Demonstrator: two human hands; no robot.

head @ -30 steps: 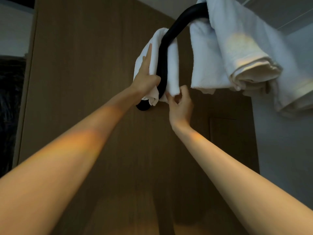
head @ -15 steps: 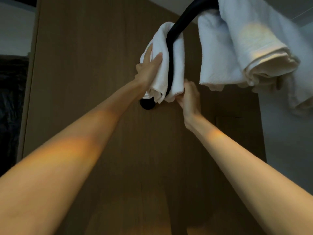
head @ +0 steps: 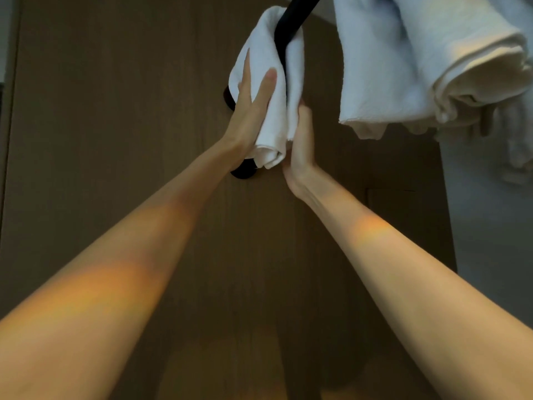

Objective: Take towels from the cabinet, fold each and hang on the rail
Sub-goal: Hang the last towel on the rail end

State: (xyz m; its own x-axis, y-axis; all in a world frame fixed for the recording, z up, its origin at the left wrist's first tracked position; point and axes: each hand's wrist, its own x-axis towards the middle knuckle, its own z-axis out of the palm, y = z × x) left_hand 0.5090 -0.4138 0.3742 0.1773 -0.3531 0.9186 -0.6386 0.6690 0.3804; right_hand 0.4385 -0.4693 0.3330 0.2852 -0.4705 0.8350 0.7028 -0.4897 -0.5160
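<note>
Flat palms (head: 248, 116) either side of towel (head: 277, 122)

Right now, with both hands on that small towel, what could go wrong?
The small white folded towel hangs on the sloping bend of the black curved rail; once the left hand and right hand, pressing flat, let go, it might slide down toward the rail's end. The bunched larger white towels beside might get nudged.

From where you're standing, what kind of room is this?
Likely a bathroom or hotel room: large white towels and a small folded towel hang over a black curved rail mounted on a wood-panelled wall.
</note>
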